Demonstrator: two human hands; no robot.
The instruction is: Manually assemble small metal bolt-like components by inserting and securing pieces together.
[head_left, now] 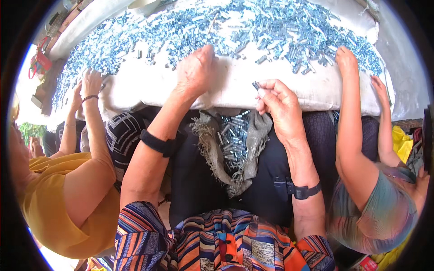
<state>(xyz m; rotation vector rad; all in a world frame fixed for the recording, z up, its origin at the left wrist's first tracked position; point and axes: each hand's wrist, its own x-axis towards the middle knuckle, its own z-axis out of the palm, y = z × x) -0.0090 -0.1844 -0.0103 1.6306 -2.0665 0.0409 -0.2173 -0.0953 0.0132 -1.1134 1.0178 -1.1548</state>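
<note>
My right hand [281, 107] pinches a small dark metal piece [256, 85] between thumb and fingertips, above the near edge of the cloth-covered table. My left hand [195, 71] is closed at the near edge of a wide heap of small bluish-silver metal pieces [289, 27]. Its fingertips are turned away, so whatever they hold is hidden. Between my knees hangs an open grey woven sack [205, 135], frayed at the rim. Loose metal pieces [234, 135] of the same sort lie inside it, below and between my hands.
Pale cloth [312, 92] covers the table's near side. A person in a mustard top [68, 198] works close on my left, another in a multicoloured top [384, 212] on my right; both reach toward the heap. A pale bowl [143, 6] stands at the far edge.
</note>
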